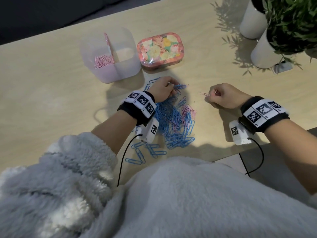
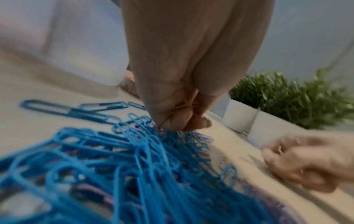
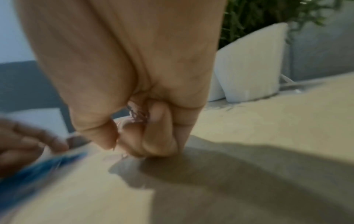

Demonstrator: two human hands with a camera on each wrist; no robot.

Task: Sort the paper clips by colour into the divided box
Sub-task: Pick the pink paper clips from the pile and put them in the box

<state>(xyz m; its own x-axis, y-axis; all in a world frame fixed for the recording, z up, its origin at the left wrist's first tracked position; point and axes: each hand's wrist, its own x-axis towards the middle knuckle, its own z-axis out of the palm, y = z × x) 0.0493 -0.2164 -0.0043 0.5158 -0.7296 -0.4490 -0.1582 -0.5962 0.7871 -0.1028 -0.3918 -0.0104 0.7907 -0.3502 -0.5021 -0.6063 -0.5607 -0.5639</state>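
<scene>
1. The left hand (image 1: 161,91) reaches over the far edge of the pile of paper clips (image 1: 173,124) on the table (image 1: 51,100); its fingers are curled down and its grip pinches a tuft of blue clips (image 1: 179,87) at the top of the heap.
2. From the left wrist view the fingertips (image 2: 191,124) are bunched tight together right where the blue strands gather.
3. The right hand (image 1: 224,97) sits well to the right of the pile, knuckles near the table, curled into a fist. Its grip is closed around a few pink clips (image 3: 138,115), which show between the folded fingers in the right wrist view.
4. One more pink clip (image 1: 203,93) lies on the table just beside that hand's fingertips; whether it is touched I cannot tell.
5. The pile is mostly blue with some pink mixed in toward its right side, and a few loose blue clips lie nearer the person.
6. The divided box (image 1: 109,54), translucent, stands beyond the pile to the left. Its left compartment holds pink clips (image 1: 103,61).
7. A floral tin (image 1: 160,48) stands just to the right of the box.
8. Two white pots with green plants (image 1: 262,47) stand at the far right of the table.
</scene>
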